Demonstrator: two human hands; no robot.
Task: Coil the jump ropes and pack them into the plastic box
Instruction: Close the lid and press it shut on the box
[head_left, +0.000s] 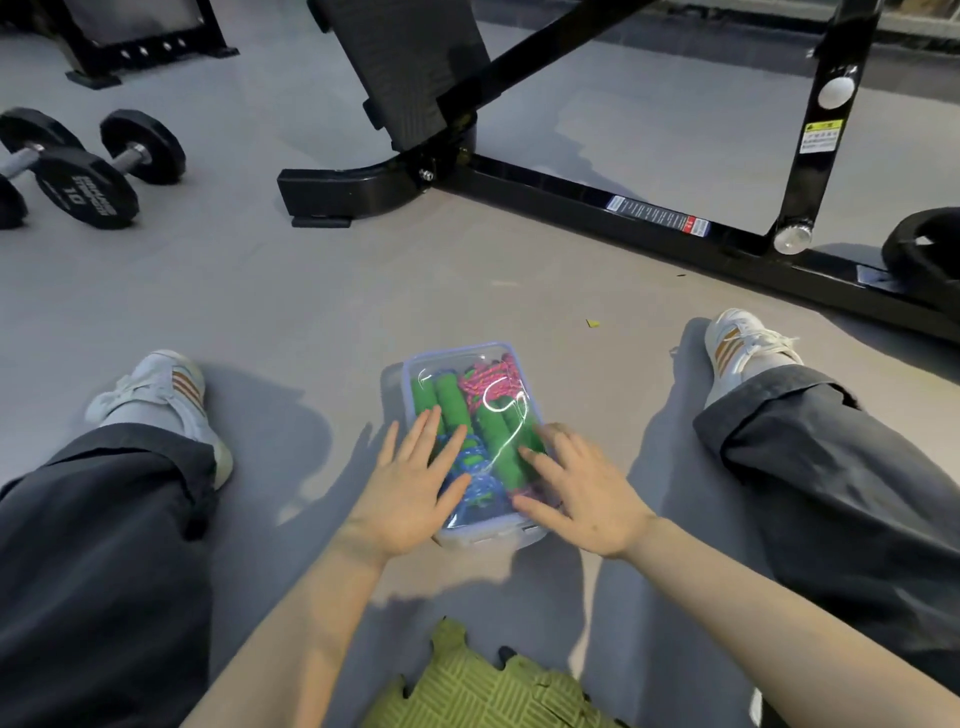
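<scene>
A clear plastic box (457, 351) with a see-through lid lies on the grey floor between my legs. Inside it are coiled jump ropes: green foam handles (451, 397), a pink cord (491, 379) at the far right and a blue cord (480, 486) toward the near end. My left hand (413, 488) lies flat on the lid's near left part, fingers straight and spread. My right hand (576, 488) presses on the lid's near right part, fingers spread and slightly bent. Both hands cover part of the box's near half.
A black weight bench frame (597, 202) crosses the floor ahead. Two dumbbells (88, 171) lie at the far left and a black weight plate (930, 249) at the far right. My legs and white shoes (166, 389) flank the box. A green foam mat (483, 686) lies under me.
</scene>
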